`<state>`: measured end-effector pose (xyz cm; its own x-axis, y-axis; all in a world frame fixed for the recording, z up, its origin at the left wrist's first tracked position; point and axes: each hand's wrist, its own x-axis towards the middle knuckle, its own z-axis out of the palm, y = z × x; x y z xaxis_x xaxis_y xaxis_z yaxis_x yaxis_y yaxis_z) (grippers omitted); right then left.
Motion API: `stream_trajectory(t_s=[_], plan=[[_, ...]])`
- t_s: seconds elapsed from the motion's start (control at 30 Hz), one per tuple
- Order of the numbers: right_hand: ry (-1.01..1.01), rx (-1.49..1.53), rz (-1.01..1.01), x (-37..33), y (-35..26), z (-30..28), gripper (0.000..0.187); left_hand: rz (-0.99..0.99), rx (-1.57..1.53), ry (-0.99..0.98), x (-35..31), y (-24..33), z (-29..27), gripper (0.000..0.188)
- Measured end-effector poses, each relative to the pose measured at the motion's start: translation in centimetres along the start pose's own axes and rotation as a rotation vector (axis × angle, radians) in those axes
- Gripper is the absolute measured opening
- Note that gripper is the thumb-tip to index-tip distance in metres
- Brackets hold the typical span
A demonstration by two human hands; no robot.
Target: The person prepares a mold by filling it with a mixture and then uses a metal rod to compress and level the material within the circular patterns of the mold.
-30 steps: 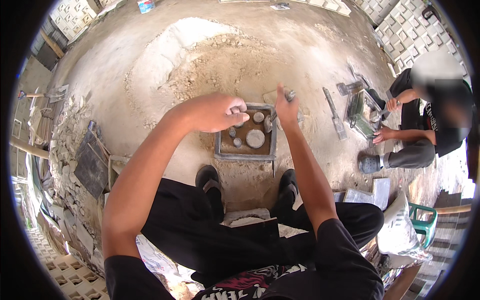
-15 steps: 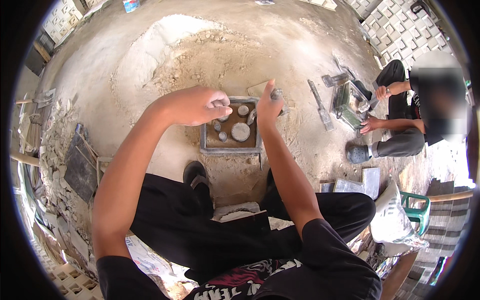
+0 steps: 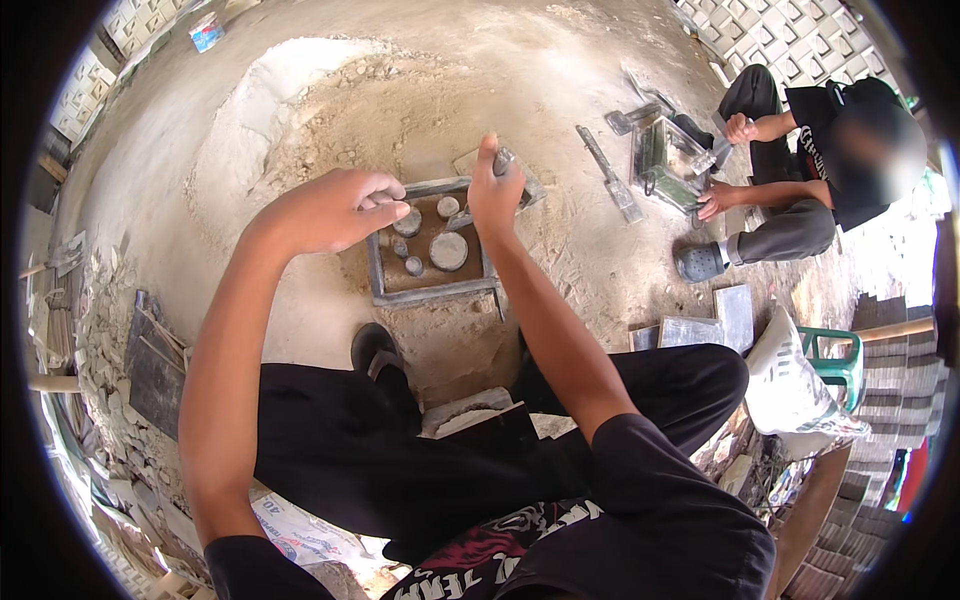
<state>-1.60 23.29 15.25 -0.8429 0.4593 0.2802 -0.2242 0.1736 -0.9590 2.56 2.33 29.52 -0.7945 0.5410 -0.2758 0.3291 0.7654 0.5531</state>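
Observation:
A rectangular grey mould frame (image 3: pixel 432 298) lies on the ground before me, packed with brown sand. Several round grey pieces sit in the sand, the largest disc (image 3: pixel 448 252) at the right of the group. My right hand (image 3: pixel 496 198) is wrapped round a grey-handled tool (image 3: pixel 503 159) over the frame's right side; a blade-like part shows left of the fist, and its exact kind is unclear. Over the frame's upper left corner, my left hand (image 3: pixel 345 210) has its fingers curled in toward the thumb. Whatever it may pinch is hidden.
Heaped sand (image 3: pixel 350 130) lies beyond the frame. To the right, a co-worker (image 3: pixel 790 200) handles another mould box (image 3: pixel 665 165), with a long flat tool (image 3: pixel 610 175) beside it. Nearer are metal plates (image 3: pixel 690 331), a white sack (image 3: pixel 785 375) and a green stool (image 3: pixel 838 365).
The whole view has shifted, so the frame and both hands appear further left. The tool's blade now shows low inside the frame's right side. The left hand stays curled over the upper left corner.

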Motion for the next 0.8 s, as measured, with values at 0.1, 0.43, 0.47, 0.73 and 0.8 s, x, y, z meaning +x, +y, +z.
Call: stream_trajectory(t_s=[0.1, 0.43, 0.47, 0.73, 0.8], plan=[[-0.178, -0.064, 0.013, 1.6, 4.0, -1.3, 0.055, -0.101, -0.026, -0.031, 1.2, 2.3, -0.7, 0.044], [-0.119, -0.070, 0.035, -0.3, 0.8, 0.7, 0.053, -0.033, 0.020, -0.014, 1.6, 1.1, -0.1, 0.044], [-0.097, -0.041, 0.050, -0.2, 0.3, 0.9, 0.052, -0.039, 0.026, -0.007, 1.4, 1.1, 0.0, 0.044], [-0.389, -0.102, -0.035, -0.4, -1.7, 0.8, 0.050, -0.044, -0.042, -0.025, 1.0, 0.0, -0.2, 0.045], [-0.315, -0.101, -0.019, -1.2, -1.8, 0.9, 0.051, 0.028, 0.006, -0.003, 0.9, -0.7, 0.2, 0.046]])
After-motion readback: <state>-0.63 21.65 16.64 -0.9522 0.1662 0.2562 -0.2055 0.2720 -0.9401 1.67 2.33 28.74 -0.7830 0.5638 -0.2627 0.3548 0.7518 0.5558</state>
